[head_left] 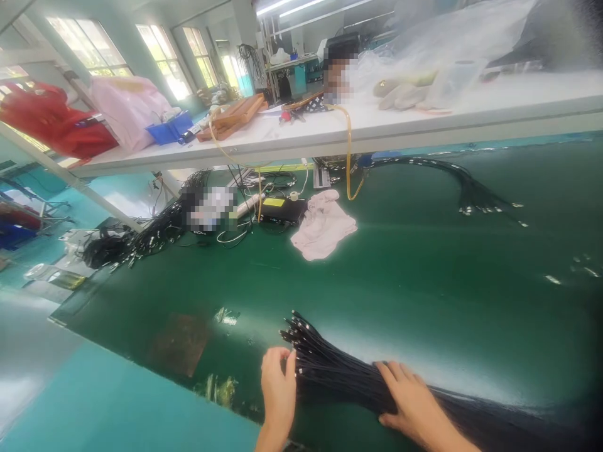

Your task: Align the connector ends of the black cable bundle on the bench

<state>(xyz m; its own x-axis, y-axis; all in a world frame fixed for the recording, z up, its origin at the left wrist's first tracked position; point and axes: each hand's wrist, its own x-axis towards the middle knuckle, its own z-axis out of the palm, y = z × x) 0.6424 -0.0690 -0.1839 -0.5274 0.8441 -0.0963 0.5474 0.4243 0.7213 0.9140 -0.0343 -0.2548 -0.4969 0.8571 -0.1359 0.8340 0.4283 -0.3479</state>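
A thick bundle of thin black cables point(330, 370) lies on the green work surface point(424, 270) near its front edge, its metal-tipped ends fanned toward the upper left. My left hand point(277, 392) sits at the bundle's left side with fingers curled against the cable ends, pinching near one tip. Over the middle of the bundle my right hand point(407, 402) lies flat with its fingers stretched out, pressing the cables down.
A crumpled pale pink cloth point(323, 226) and a black box point(282, 209) lie further back. More black cable bundles rest at the left point(136, 238) and back right point(471, 188). A white shelf point(377, 125) spans above, carrying clothes, a blue tray and wooden boards.
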